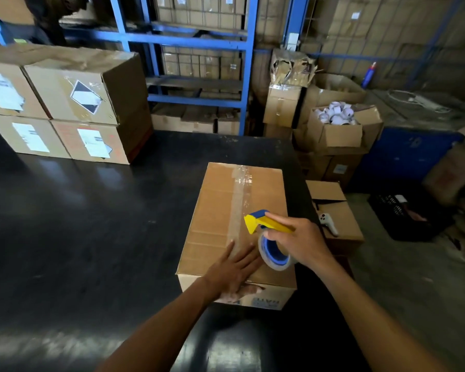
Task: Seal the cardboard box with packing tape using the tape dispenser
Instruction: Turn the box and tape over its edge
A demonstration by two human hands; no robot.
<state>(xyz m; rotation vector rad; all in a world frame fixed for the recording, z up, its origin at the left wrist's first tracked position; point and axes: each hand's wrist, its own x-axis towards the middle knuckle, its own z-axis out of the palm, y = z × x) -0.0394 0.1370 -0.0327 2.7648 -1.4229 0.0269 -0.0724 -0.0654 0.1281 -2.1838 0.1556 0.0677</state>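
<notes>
A closed cardboard box point(234, 226) sits on a dark, glossy table point(78, 224), toward the table's right edge and near the person. A strip of clear tape point(240, 200) runs along the middle seam of the box's top, from the far edge toward the near edge, wrinkled at the far end.

The left hand point(232, 267) lies flat, palm down and fingers spread, on the near part of the box top, over the seam; it grasps nothing, and its heel reaches over the near edge. The right hand point(295, 240) is clenched around the handle of a yellow and blue tape dispenser point(266, 232), just right of the left hand. The dispenser's yellow head points left toward the seam, and its roll of tape point(274, 252) with a blue core hangs below the hand, over the box top. Whether the dispenser's head touches the cardboard cannot be told.

At the far left of the table stands a stack of labelled boxes point(73, 108). Beyond the table's right edge is a smaller box point(336, 210) with a white handheld device point(328, 222) lying on it, and farther off an open box of white rolls point(338, 124) in front of blue shelving point(193, 44).
</notes>
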